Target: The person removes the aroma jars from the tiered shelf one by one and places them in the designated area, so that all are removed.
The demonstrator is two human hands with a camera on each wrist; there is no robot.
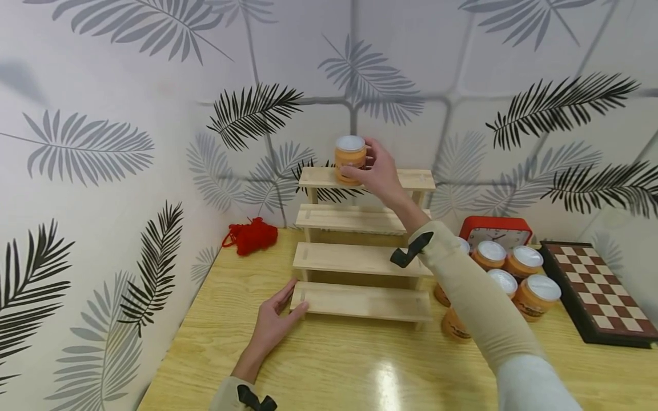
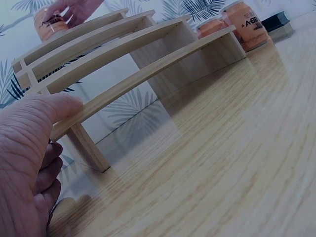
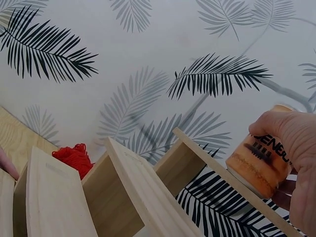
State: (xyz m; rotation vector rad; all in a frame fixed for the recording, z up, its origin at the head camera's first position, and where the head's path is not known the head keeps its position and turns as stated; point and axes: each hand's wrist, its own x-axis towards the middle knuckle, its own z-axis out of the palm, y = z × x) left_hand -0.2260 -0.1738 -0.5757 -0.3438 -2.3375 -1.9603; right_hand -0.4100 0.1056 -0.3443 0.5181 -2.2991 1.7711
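Observation:
A tiered wooden rack (image 1: 354, 258) with stepped shelves stands on the table against the wall. My right hand (image 1: 381, 174) grips an orange jar with a white lid (image 1: 349, 157) at the left part of the top shelf; in the right wrist view the jar's base (image 3: 249, 185) meets the shelf edge, fingers and thumb round its side. My left hand (image 1: 275, 319) holds the left end of the lowest shelf. In the left wrist view its thumb (image 2: 66, 104) lies on top of the board, with the other fingers curled below.
Several more orange jars (image 1: 537, 297) stand right of the rack, partly hidden by my right sleeve. Behind them is a red clock (image 1: 496, 228); a chessboard (image 1: 598, 288) lies further right. Red yarn (image 1: 252, 236) sits at the back left. A leaf-patterned wall borders the table.

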